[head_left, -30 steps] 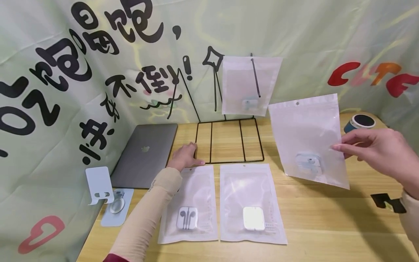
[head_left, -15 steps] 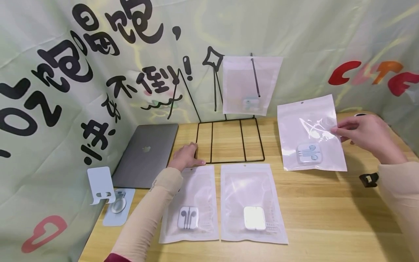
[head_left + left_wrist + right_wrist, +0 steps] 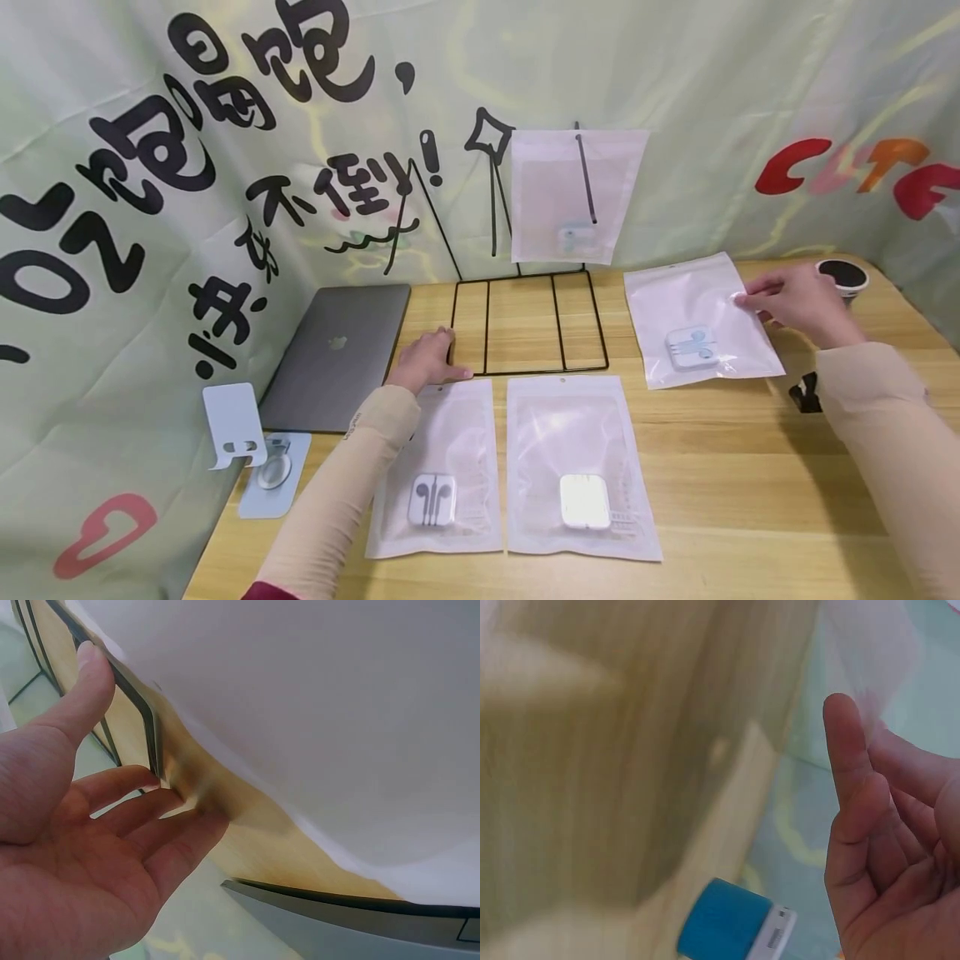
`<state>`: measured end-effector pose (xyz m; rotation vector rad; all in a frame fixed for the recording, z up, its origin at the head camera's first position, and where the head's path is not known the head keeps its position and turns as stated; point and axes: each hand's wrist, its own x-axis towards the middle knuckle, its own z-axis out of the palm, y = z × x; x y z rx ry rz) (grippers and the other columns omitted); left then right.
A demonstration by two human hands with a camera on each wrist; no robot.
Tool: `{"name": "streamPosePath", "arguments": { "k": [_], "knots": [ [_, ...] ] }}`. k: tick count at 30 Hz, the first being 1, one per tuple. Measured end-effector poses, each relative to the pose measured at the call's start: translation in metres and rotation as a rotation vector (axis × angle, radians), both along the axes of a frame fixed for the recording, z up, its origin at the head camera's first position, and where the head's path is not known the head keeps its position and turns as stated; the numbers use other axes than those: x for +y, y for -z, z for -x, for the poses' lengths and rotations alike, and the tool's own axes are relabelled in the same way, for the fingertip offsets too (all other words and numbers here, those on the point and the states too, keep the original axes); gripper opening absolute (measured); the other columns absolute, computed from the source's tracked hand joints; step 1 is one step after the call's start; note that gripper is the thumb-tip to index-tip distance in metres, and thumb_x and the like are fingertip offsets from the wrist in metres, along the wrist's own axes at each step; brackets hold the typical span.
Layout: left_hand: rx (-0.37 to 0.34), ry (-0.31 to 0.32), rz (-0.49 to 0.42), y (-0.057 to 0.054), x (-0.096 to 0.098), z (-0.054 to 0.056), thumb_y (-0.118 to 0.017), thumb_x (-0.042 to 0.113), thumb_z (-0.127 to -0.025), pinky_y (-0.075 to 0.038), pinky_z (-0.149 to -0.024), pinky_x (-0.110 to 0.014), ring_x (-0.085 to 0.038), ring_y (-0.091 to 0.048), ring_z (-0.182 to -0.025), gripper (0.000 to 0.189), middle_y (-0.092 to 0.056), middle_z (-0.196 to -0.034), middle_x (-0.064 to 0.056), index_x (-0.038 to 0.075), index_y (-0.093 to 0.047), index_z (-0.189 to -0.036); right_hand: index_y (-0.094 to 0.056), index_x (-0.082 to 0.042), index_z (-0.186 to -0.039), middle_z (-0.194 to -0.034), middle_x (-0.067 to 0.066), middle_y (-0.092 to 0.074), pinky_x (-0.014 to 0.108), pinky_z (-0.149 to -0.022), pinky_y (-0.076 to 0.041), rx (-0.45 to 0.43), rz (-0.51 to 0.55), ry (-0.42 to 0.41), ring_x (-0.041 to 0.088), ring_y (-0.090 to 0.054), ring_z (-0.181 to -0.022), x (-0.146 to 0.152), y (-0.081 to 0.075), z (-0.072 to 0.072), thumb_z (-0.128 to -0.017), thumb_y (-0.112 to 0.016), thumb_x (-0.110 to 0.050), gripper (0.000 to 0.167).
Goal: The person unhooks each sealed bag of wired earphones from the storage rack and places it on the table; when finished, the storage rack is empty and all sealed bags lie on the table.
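My right hand [image 3: 804, 305] pinches the right edge of a white plastic pouch [image 3: 678, 292] between thumb and fingertips. Through its front shows a small clear case of wired earphones [image 3: 692, 347]; the pouch leans back, low over the table. My left hand [image 3: 427, 360] holds the front left corner of a black wire display rack [image 3: 561, 325], thumb on the front bar and fingers at the side bar [image 3: 154, 742]. From a hook on the rack hangs another pouch [image 3: 551, 192]. Two more pouches lie flat in front, one with an earphone case [image 3: 432, 500], one with a white case [image 3: 585, 502].
A grey laptop [image 3: 330, 358] lies closed at the left. In front of it stands a pale blue phone stand [image 3: 232, 421]. A blue round speaker [image 3: 724, 922] with a white rim sits beyond my right hand. Printed cloth [image 3: 705, 100] hangs behind the table.
My right hand has moved away from me and slightly left, and the pouch it holds has gone from nearly upright to leaning back. My left hand has stayed at the rack.
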<state>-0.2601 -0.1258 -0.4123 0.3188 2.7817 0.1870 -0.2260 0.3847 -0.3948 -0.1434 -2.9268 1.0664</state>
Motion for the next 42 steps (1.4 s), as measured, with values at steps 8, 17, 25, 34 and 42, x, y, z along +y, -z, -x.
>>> {"name": "streamPosePath", "arguments": {
  "k": [8, 17, 25, 34, 42],
  "knots": [
    [0.006, -0.001, -0.003, 0.004, -0.001, 0.000, -0.074, 0.047, -0.086, -0.040, -0.102, -0.051, -0.035, -0.045, -0.132, 0.085, -0.039, -0.152, -0.016, 0.007, -0.039, -0.151, -0.065, 0.015, -0.106, -0.077, 0.012, -0.066, 0.030, -0.050, -0.051, -0.040, -0.008, 0.034, 0.022, -0.060, -0.061, -0.002, 0.016, 0.010, -0.089, -0.075, -0.016, 0.036],
    [0.006, 0.001, -0.006, 0.004, 0.000, 0.001, -0.075, 0.047, -0.086, -0.039, -0.103, -0.053, -0.035, -0.043, -0.134, 0.084, -0.037, -0.154, -0.015, 0.007, -0.039, -0.151, -0.064, 0.015, -0.108, -0.077, 0.016, -0.063, 0.033, -0.052, -0.048, -0.101, -0.033, 0.078, 0.024, -0.058, -0.063, -0.008, 0.020, 0.012, -0.091, -0.073, -0.017, 0.038],
    [0.013, 0.007, 0.006, 0.003, 0.000, 0.002, -0.075, 0.047, -0.085, -0.042, -0.101, -0.051, -0.035, -0.045, -0.132, 0.083, -0.038, -0.153, -0.015, 0.007, -0.041, -0.150, -0.065, 0.014, -0.110, -0.077, 0.015, -0.064, 0.034, -0.056, -0.045, -0.133, -0.043, 0.111, 0.027, -0.057, -0.066, -0.009, 0.028, 0.012, -0.092, -0.073, -0.020, 0.039],
    [0.014, -0.002, -0.002, 0.002, -0.001, 0.001, -0.075, 0.046, -0.085, -0.041, -0.101, -0.052, -0.035, -0.045, -0.132, 0.083, -0.038, -0.154, -0.014, 0.007, -0.041, -0.150, -0.066, 0.013, -0.109, -0.076, 0.014, -0.065, 0.040, -0.063, -0.042, -0.140, -0.072, 0.104, 0.029, -0.056, -0.068, -0.012, 0.025, 0.010, -0.093, -0.070, -0.019, 0.036],
    [0.005, 0.003, -0.008, 0.001, 0.000, 0.002, -0.075, 0.045, -0.086, -0.042, -0.100, -0.051, -0.035, -0.047, -0.130, 0.083, -0.039, -0.152, -0.015, 0.006, -0.040, -0.150, -0.067, 0.011, -0.107, -0.069, 0.010, -0.067, 0.049, -0.068, -0.039, -0.146, -0.115, 0.134, 0.030, -0.062, -0.068, -0.013, 0.019, 0.007, -0.090, -0.073, -0.019, 0.035]
  ]
}}
